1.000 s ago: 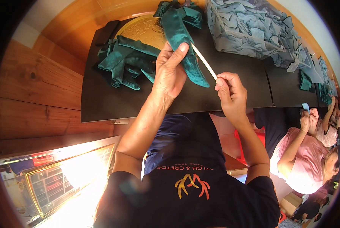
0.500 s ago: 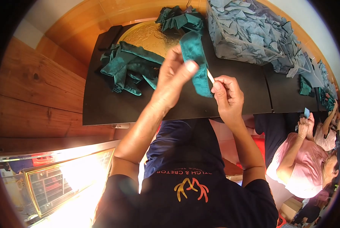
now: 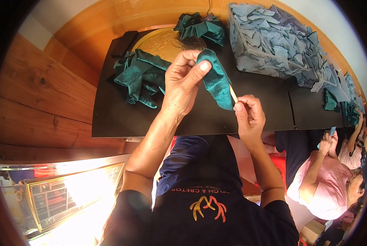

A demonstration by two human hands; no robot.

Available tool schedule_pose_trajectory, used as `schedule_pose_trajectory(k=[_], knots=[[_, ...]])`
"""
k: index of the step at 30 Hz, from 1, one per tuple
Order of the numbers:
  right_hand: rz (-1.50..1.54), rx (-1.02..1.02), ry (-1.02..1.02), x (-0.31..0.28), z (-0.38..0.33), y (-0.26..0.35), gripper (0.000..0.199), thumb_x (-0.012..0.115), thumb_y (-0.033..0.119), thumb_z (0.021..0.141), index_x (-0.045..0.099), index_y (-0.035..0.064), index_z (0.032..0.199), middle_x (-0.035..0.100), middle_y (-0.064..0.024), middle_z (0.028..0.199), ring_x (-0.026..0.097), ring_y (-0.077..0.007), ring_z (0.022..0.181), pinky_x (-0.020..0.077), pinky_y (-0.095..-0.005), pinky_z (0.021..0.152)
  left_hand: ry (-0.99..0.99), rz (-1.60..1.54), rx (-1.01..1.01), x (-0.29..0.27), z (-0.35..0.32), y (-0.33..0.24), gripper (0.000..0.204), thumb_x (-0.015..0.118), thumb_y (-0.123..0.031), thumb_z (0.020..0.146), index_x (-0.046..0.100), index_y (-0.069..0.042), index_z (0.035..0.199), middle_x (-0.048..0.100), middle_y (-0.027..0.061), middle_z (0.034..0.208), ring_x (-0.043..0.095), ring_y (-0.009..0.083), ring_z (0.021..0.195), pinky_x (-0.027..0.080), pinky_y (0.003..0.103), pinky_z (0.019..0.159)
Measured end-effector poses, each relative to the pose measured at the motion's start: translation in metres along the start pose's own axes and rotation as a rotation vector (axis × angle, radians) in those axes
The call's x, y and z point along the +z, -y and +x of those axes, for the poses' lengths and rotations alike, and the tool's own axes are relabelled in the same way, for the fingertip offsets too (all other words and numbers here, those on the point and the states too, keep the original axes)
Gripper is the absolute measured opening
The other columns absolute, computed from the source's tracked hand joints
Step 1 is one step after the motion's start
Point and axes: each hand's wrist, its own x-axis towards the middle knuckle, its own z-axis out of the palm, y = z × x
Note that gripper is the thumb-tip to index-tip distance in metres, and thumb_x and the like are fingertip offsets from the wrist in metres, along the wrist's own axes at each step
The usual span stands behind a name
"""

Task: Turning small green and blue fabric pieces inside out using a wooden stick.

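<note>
Two hands of yours are raised over the black table [image 3: 122,123], close together. Your left hand [image 3: 183,84] pinches a teal cloth piece [image 3: 216,80] between thumb and forefinger at its top end, so the cloth hangs down and to the right of that hand. Your right hand [image 3: 249,117] is closed around a thin pale stick [image 3: 233,93], whose tip lies against the lower edge of the cloth, just above that hand's fingers.

Left of your left hand lies a loose heap of teal cloth pieces [image 3: 138,78] on the table. Beyond your left hand sits a round golden tray [image 3: 161,41], with a smaller teal heap [image 3: 200,26] at its far right side. Beyond your right hand stands a clear bin [image 3: 249,45] piled with grey-blue cloth scraps [image 3: 274,37]. Far to the right of your right hand, another person in a pink top [image 3: 327,184] holds a small object.
</note>
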Motion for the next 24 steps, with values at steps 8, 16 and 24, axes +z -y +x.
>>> schedule_pose_trajectory(k=[8,16,24], knots=[[-0.112,-0.115,0.035,0.002,0.003,-0.003,0.014,0.061,0.005,0.091,0.056,-0.0037,0.100,0.058,-0.0098,0.090,0.055,-0.0113,0.070,0.0450,-0.0229,0.063,0.028,0.211,-0.021,0.009,-0.003,-0.012,0.023,0.070,-0.011,0.087,0.064,-0.004,0.108,0.067,0.0048,0.101,0.059,0.0087,0.088,0.048,0.026,0.082],[-0.065,-0.175,-0.024,0.006,-0.005,-0.005,0.011,0.059,0.003,0.092,0.056,-0.0037,0.100,0.058,-0.0104,0.091,0.053,-0.0130,0.074,0.0438,-0.0230,0.064,0.093,0.048,-0.134,0.014,-0.008,-0.011,0.014,0.070,-0.011,0.087,0.068,-0.003,0.098,0.068,0.0063,0.099,0.061,0.0090,0.086,0.050,0.027,0.079],[0.081,-0.028,-0.020,0.010,-0.006,-0.004,0.012,0.058,0.007,0.094,0.060,-0.0042,0.099,0.056,-0.0061,0.087,0.050,-0.0098,0.072,0.0403,-0.0211,0.062,0.127,0.389,-0.145,0.018,-0.008,-0.021,0.020,0.072,-0.011,0.085,0.068,-0.003,0.102,0.068,0.0068,0.094,0.063,0.0121,0.085,0.052,0.029,0.078]])
